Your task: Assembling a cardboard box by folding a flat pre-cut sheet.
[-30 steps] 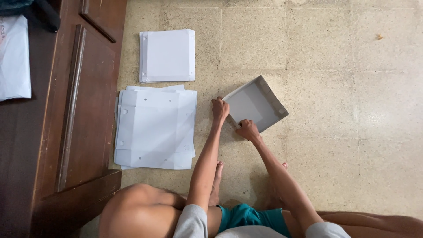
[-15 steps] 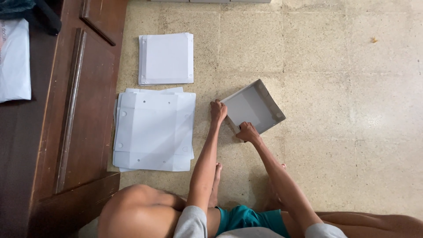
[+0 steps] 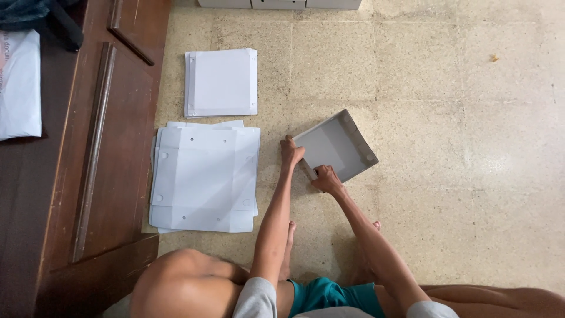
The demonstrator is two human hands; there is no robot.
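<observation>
A shallow grey cardboard box [image 3: 338, 144] lies tilted on the tiled floor in the head view. My left hand [image 3: 290, 152] grips its near left corner. My right hand [image 3: 325, 179] holds its near wall, fingers over the edge. To the left lies a stack of flat white box blanks [image 3: 203, 176] with small holes. Behind that stack lies a smaller pile of flat white sheets [image 3: 220, 82].
A dark wooden door and frame [image 3: 112, 153] run along the left. A white bag [image 3: 20, 85] lies at the far left. White boxes [image 3: 279, 3] line the top edge. My bent knee [image 3: 182, 282] and legs fill the bottom.
Both hands stay on the grey box; the right hand has shifted slightly along the near wall. The view has drifted a little.
</observation>
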